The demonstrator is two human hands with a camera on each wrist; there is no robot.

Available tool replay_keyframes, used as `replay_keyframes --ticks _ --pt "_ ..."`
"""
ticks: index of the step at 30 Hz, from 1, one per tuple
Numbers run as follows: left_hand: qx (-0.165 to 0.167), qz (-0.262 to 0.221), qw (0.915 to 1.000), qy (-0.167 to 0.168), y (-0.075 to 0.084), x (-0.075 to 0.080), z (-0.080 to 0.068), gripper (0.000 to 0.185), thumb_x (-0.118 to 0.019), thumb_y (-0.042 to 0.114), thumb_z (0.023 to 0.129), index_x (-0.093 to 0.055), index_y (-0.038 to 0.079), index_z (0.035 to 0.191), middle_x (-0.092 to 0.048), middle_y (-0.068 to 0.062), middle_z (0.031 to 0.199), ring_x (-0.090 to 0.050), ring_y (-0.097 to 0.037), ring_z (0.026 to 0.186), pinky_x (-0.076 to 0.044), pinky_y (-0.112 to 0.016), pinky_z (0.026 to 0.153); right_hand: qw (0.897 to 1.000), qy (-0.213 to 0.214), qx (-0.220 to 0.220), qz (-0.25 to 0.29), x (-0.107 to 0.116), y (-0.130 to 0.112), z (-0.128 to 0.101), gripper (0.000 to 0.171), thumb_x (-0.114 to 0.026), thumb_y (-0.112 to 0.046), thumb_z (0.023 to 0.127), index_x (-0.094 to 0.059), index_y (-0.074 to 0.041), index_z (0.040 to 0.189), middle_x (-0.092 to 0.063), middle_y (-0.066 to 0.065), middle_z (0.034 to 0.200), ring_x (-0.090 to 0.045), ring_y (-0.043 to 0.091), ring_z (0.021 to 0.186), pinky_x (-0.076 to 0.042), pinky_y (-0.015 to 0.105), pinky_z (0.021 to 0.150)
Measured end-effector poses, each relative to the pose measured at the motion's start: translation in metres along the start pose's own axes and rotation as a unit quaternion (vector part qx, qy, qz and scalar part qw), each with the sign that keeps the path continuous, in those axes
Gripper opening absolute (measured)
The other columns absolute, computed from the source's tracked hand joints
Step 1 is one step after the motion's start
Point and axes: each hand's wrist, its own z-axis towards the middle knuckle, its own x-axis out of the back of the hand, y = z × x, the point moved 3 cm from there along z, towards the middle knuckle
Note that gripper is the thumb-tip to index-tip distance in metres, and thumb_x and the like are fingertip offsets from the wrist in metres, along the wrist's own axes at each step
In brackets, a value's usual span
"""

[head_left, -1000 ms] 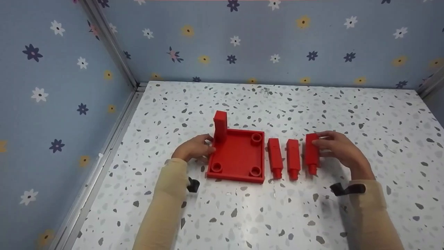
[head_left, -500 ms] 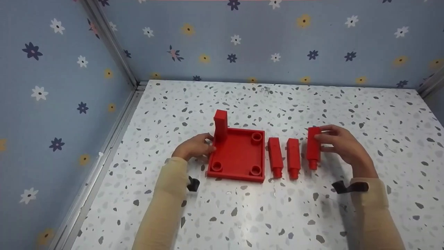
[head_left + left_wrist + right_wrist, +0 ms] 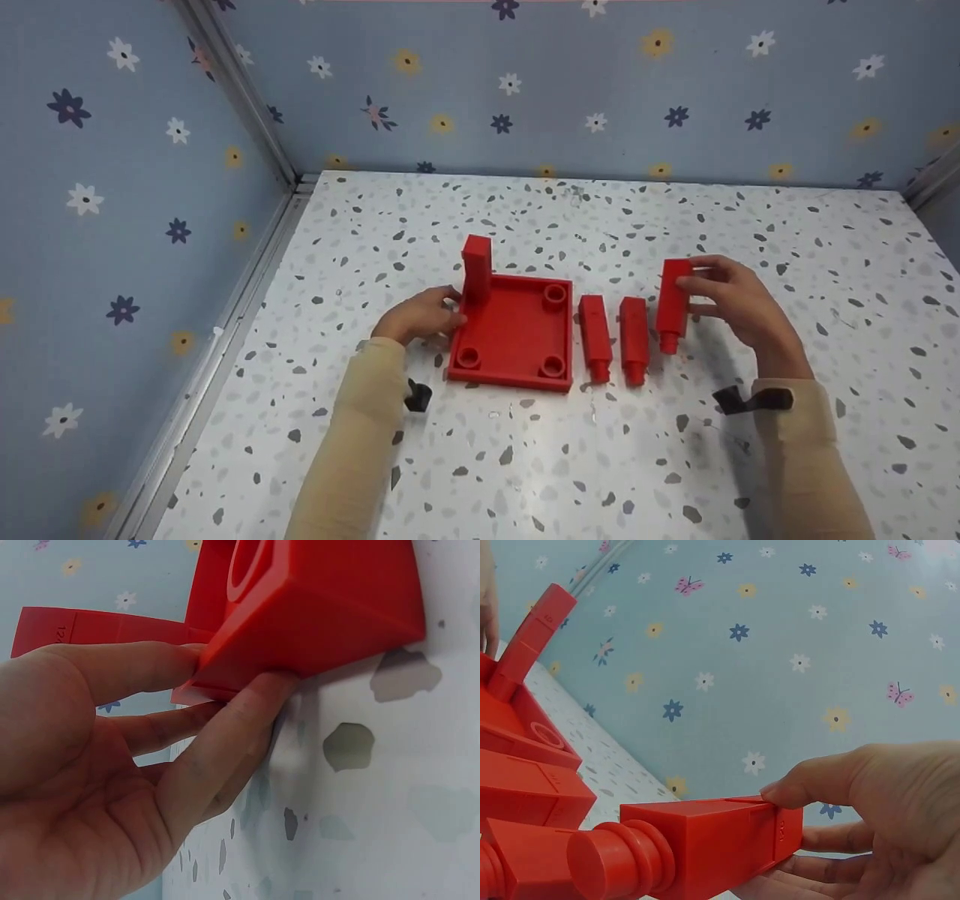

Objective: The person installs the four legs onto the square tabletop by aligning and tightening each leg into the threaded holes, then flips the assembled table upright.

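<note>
A square red toy tabletop (image 3: 514, 330) lies underside up, with a raised rim and round corner sockets. One red leg (image 3: 477, 270) stands upright in its far left corner. My left hand (image 3: 418, 319) grips the tabletop's left edge, thumb and fingers against the wall in the left wrist view. To the right, my right hand (image 3: 735, 300) pinches another red leg (image 3: 673, 296) between thumb and fingers. This held leg (image 3: 720, 840) has a ridged round peg, pointing away from the palm in the right wrist view.
Two more red legs, one (image 3: 596, 334) beside the tabletop and another (image 3: 634, 337) right of it, lie side by side, pegs toward me. The speckled white table (image 3: 525, 465) meets flowered walls (image 3: 570, 82) at the back and left.
My right hand has lifted the leg and moved it away from me, toward the back of the table. My left hand and the tabletop stay in place.
</note>
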Motion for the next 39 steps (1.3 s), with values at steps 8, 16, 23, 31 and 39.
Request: replay_keyframes --ticks 8,16,23,31,39 --pt "-0.003 0.001 1.0000 -0.003 0.001 -0.001 0.001 0.044 -0.057 0.018 0.092 -0.046 0.014 0.135 -0.056 -0.012 0.120 -0.062 -0.022 0.098 -0.054 -0.031 0.081 1.000 0.017 0.011 0.018 -0.005 -0.010 0.000 0.066 -0.062 -0.035 0.092 -0.032 -0.008 0.144 -0.042 0.008 0.130 -0.052 0.018 0.111 -0.054 0.024 0.084" --pt "-0.001 0.012 0.9999 0.002 0.001 0.000 0.000 0.044 -0.057 0.021 0.092 -0.046 0.016 0.135 -0.059 -0.011 0.116 -0.063 -0.022 0.094 -0.052 -0.033 0.082 0.999 0.042 0.016 0.024 -0.011 -0.020 0.000 0.062 -0.062 -0.036 0.092 -0.035 -0.012 0.142 -0.042 0.010 0.135 -0.050 0.022 0.117 -0.054 0.026 0.085" --pt "-0.006 0.021 0.9998 0.002 0.001 0.000 0.000 0.045 -0.057 0.022 0.092 -0.046 0.015 0.135 -0.058 -0.010 0.118 -0.062 -0.022 0.095 -0.050 -0.033 0.083 0.997 0.054 0.030 0.035 -0.018 -0.030 0.000 0.062 -0.064 -0.036 0.091 -0.037 -0.014 0.141 -0.043 0.010 0.138 -0.050 0.023 0.118 -0.054 0.026 0.086" --pt "-0.003 0.020 0.9998 0.005 0.001 0.000 0.001 0.045 -0.058 0.023 0.092 -0.047 0.016 0.135 -0.058 -0.010 0.118 -0.061 -0.022 0.096 -0.052 -0.033 0.081 0.992 0.065 0.092 0.056 -0.030 -0.041 -0.001 0.056 -0.065 -0.030 0.090 -0.041 -0.014 0.138 -0.046 0.011 0.136 -0.053 0.022 0.117 -0.054 0.024 0.083" --pt "-0.012 -0.005 0.9999 -0.010 0.000 0.000 0.001 0.043 -0.057 0.019 0.093 -0.045 0.013 0.135 -0.056 -0.012 0.120 -0.063 -0.022 0.097 -0.054 -0.031 0.079 0.983 0.072 0.146 0.082 -0.042 -0.052 0.000 0.051 -0.066 -0.021 0.090 -0.045 -0.011 0.136 -0.050 0.011 0.132 -0.055 0.022 0.113 -0.055 0.023 0.080"
